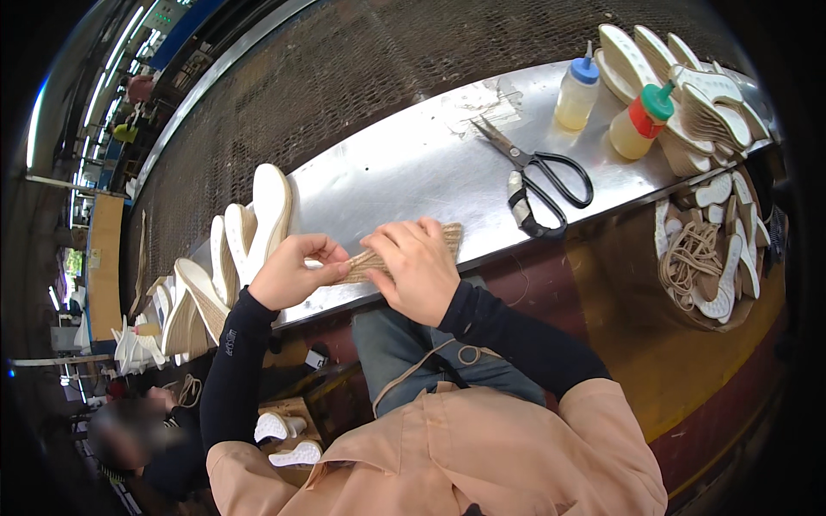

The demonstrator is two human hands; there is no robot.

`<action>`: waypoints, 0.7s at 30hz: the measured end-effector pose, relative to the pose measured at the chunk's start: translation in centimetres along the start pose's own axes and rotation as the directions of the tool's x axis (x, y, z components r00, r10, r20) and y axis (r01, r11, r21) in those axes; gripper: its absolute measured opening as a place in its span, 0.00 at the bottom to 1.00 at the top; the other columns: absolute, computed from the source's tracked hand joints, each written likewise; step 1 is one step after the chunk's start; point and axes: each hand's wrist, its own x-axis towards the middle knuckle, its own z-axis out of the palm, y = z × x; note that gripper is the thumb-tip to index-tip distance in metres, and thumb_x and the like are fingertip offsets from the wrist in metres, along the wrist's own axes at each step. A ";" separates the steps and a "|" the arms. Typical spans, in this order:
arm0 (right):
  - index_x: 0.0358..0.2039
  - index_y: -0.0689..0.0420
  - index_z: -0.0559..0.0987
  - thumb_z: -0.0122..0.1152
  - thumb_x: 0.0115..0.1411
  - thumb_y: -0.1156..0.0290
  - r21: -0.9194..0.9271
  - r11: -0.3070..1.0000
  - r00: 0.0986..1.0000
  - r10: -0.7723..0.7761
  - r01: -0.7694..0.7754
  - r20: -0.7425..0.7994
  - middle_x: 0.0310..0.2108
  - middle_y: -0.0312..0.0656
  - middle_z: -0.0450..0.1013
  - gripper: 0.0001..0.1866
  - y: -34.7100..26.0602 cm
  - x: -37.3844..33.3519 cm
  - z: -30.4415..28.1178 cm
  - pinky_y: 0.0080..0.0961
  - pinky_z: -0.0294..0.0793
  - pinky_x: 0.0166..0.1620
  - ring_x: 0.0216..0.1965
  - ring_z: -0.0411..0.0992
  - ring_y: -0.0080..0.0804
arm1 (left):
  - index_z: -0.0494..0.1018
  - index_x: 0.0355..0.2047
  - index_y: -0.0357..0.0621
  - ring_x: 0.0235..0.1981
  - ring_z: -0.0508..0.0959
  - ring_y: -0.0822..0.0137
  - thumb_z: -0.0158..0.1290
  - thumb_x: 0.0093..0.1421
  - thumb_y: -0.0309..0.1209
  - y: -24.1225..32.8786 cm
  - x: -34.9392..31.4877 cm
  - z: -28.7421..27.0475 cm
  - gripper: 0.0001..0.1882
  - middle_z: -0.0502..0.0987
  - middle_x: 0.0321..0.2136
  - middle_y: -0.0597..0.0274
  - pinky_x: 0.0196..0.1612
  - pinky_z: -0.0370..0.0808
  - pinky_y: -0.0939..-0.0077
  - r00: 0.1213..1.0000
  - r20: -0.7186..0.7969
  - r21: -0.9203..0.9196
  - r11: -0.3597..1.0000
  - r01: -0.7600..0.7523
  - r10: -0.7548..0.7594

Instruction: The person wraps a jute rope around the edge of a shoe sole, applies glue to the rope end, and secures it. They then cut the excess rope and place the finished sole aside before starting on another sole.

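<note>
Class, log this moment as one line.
left hand: fingertips at braided wedge | right hand: gripping it | scissors: on metal bench

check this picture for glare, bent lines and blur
Head view: bright glare on the metal bench, whose far edge bows; head view: a smeared patch on the co-worker at lower left; head view: left hand and right hand look fairly sharp.
</note>
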 end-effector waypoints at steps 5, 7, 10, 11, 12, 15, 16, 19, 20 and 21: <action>0.38 0.55 0.77 0.66 0.48 0.68 -0.021 0.999 0.999 -0.028 0.027 -0.044 0.36 0.36 0.72 0.15 0.4 -0.3 0.5 0.33 0.58 0.48 0.41 0.69 0.32 | 0.74 0.32 0.34 0.29 0.75 0.78 0.56 0.60 0.28 0.3 0.1 -0.1 0.08 0.76 0.25 0.66 0.35 0.75 0.81 0.999 0.042 0.016 1.000 -0.011 0.010; 0.37 0.55 0.77 0.66 0.48 0.68 -0.011 1.000 0.998 -0.025 0.025 -0.054 0.35 0.35 0.72 0.15 0.4 -0.4 0.6 0.32 0.58 0.48 0.40 0.69 0.32 | 0.74 0.31 0.34 0.30 0.74 0.78 0.55 0.60 0.28 0.3 0.2 -0.2 0.07 0.75 0.25 0.67 0.36 0.75 0.81 0.998 0.065 0.038 0.999 -0.027 0.025; 0.37 0.55 0.77 0.66 0.48 0.68 0.002 1.000 0.998 -0.025 0.025 -0.059 0.35 0.35 0.72 0.15 0.5 -0.4 0.6 0.32 0.58 0.48 0.40 0.69 0.32 | 0.73 0.32 0.34 0.32 0.73 0.78 0.54 0.61 0.28 0.5 0.3 -0.4 0.08 0.74 0.27 0.67 0.37 0.74 0.80 0.994 0.103 0.043 0.999 -0.031 0.026; 0.37 0.55 0.77 0.66 0.48 0.68 0.003 1.000 0.998 -0.026 0.026 -0.058 0.35 0.35 0.72 0.15 0.5 -0.4 0.6 0.32 0.58 0.48 0.40 0.69 0.31 | 0.73 0.32 0.34 0.32 0.73 0.78 0.54 0.61 0.28 0.5 0.3 -0.5 0.08 0.74 0.27 0.66 0.37 0.74 0.80 0.993 0.112 0.059 0.998 -0.032 0.026; 0.37 0.55 0.77 0.66 0.48 0.67 0.008 1.000 0.998 -0.028 0.029 -0.060 0.35 0.35 0.72 0.15 0.6 -0.4 0.6 0.32 0.58 0.48 0.40 0.69 0.31 | 0.73 0.32 0.34 0.32 0.73 0.78 0.54 0.61 0.28 0.6 0.3 -0.5 0.08 0.74 0.27 0.66 0.37 0.74 0.80 0.993 0.121 0.045 0.999 -0.019 0.013; 0.36 0.55 0.76 0.64 0.49 0.67 0.015 0.999 0.998 -0.042 0.043 -0.054 0.33 0.36 0.70 0.13 0.6 -0.3 0.5 0.31 0.58 0.50 0.40 0.67 0.32 | 0.73 0.32 0.34 0.32 0.73 0.77 0.53 0.61 0.28 0.6 0.4 -0.5 0.08 0.74 0.27 0.66 0.37 0.74 0.80 0.991 0.130 0.047 0.999 0.005 -0.011; 0.36 0.55 0.76 0.65 0.49 0.67 0.006 0.999 0.997 -0.040 0.041 -0.060 0.34 0.36 0.71 0.14 0.6 -0.4 0.5 0.31 0.58 0.49 0.40 0.68 0.32 | 0.73 0.32 0.34 0.32 0.73 0.77 0.52 0.61 0.28 0.6 0.4 -0.5 0.07 0.74 0.27 0.66 0.37 0.74 0.80 0.992 0.127 0.050 0.999 0.012 -0.018; 0.37 0.55 0.77 0.66 0.48 0.67 0.000 1.000 0.998 -0.029 0.029 -0.058 0.35 0.35 0.72 0.15 0.6 -0.4 0.5 0.32 0.59 0.48 0.40 0.69 0.31 | 0.73 0.32 0.35 0.29 0.73 0.77 0.51 0.61 0.28 0.4 0.6 -0.5 0.07 0.74 0.26 0.66 0.33 0.74 0.80 0.992 0.124 0.044 0.999 0.024 -0.029; 0.37 0.55 0.77 0.66 0.48 0.67 0.001 1.000 0.998 -0.028 0.029 -0.057 0.35 0.35 0.72 0.15 0.6 -0.4 0.5 0.32 0.59 0.48 0.40 0.69 0.31 | 0.73 0.32 0.35 0.27 0.73 0.77 0.51 0.60 0.28 0.3 0.6 -0.5 0.07 0.74 0.25 0.66 0.32 0.74 0.80 0.992 0.124 0.039 0.999 0.026 -0.031; 0.37 0.55 0.77 0.66 0.48 0.67 0.001 1.000 0.998 -0.028 0.029 -0.056 0.35 0.35 0.72 0.15 0.6 -0.4 0.5 0.32 0.59 0.48 0.40 0.69 0.31 | 0.73 0.31 0.35 0.25 0.73 0.77 0.51 0.60 0.29 0.2 0.7 -0.6 0.08 0.74 0.25 0.66 0.30 0.73 0.80 0.991 0.120 0.059 0.997 0.053 -0.060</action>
